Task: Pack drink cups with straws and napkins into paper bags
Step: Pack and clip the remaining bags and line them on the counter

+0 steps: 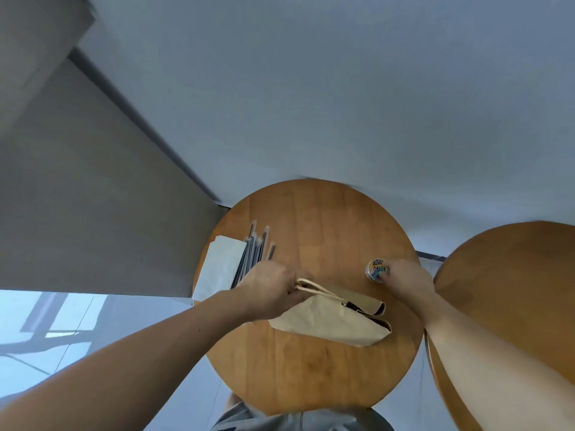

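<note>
Left hand (pixel 270 289): gripping handle of flat cream bag (pixel 329 325). Right hand (pixel 406 279): grasping small clear clip-filled cup (pixel 376 270); a loose pinch risks tipping and spillage.

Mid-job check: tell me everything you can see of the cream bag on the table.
The cream bag, cloth or stiff paper by its look, lies flat on its side on the round wooden table. Its right end shows dark gaps, seemingly the open mouth. A looped handle runs leftward from there into the left hand, which grips it.
</note>
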`<state>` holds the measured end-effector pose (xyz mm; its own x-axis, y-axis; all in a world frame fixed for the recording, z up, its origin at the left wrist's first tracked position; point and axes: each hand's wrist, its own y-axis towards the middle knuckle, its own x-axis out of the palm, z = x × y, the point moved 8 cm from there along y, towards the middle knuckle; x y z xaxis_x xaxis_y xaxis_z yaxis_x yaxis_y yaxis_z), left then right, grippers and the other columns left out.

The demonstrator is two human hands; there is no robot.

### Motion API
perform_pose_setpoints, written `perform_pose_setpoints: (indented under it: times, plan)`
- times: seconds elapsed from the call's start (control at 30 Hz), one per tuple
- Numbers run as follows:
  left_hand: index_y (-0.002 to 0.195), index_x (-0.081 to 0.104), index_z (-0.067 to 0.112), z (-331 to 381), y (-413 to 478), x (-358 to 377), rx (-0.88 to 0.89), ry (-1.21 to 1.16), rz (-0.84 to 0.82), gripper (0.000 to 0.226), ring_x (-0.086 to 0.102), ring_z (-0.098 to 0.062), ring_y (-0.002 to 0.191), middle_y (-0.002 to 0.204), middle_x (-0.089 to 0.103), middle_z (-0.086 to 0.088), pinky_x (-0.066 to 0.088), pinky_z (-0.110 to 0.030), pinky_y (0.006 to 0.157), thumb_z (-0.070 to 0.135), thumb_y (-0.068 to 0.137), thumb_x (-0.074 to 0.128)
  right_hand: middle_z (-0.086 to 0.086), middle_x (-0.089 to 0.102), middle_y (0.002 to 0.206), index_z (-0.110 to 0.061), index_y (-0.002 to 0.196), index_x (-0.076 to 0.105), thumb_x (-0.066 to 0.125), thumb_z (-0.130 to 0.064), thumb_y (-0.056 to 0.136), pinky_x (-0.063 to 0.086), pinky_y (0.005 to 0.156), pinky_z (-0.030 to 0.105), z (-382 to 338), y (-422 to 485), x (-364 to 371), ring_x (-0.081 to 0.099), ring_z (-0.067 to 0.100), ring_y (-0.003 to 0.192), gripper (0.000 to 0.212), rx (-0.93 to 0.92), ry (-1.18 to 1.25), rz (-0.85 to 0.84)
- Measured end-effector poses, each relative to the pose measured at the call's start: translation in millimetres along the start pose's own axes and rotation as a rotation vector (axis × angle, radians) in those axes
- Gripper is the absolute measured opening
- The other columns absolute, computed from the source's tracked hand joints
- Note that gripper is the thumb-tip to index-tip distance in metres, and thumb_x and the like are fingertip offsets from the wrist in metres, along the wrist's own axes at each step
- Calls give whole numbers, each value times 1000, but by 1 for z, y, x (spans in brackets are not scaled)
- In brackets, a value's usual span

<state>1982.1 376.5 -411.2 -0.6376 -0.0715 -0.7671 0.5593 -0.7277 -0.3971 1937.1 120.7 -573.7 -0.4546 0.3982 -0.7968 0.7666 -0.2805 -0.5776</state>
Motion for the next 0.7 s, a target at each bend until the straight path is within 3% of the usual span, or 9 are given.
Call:
perform_pose_setpoints:
  times: [0.1,0.27,0.33,0.4,0.6,0.7]
  plan:
    - [111,73,33,-3,3,-2,-6,-53,39,22,68,-18,85,93,75,6,54,-39,72,34,96,57,0,59,86,-16,101,68,48,-13,93,26,47,22,1,13,11,52,17,74,22,-13,-59,-2]
    - [98,74,33,-5,9,-1,-31,-90,80,40,66,-13,75,83,73,8,54,-37,66,55,87,42,-2,56,73,-15,93,68,55,-26,90,27,47,25,-1,22,13,55,18,67,17,-62,-84,30]
    - [94,73,33,-5,9,2,-33,-106,88,45,64,-10,71,80,72,9,53,-37,64,59,86,37,-3,57,78,-18,97,66,54,-33,93,32,50,26,-2,22,11,54,18,70,19,-99,-131,61]
    - [94,72,34,-5,10,4,-37,-101,78,42,63,-9,70,78,71,9,53,-37,63,58,87,38,-1,64,89,-21,100,65,53,-34,94,38,56,27,-1,22,9,58,18,77,19,-120,-142,92]
    - [98,74,34,-5,8,1,-35,-100,115,30,65,-9,73,85,74,10,54,-34,63,49,89,50,0,64,99,-23,102,69,51,-30,97,30,54,25,2,18,7,52,16,77,20,-104,-42,143]
    - [95,74,33,-5,5,3,-46,-100,114,26,64,-8,73,83,73,11,54,-33,63,48,89,53,-2,69,98,-26,102,70,55,-31,96,42,64,29,8,9,-1,57,16,84,17,-46,144,170]
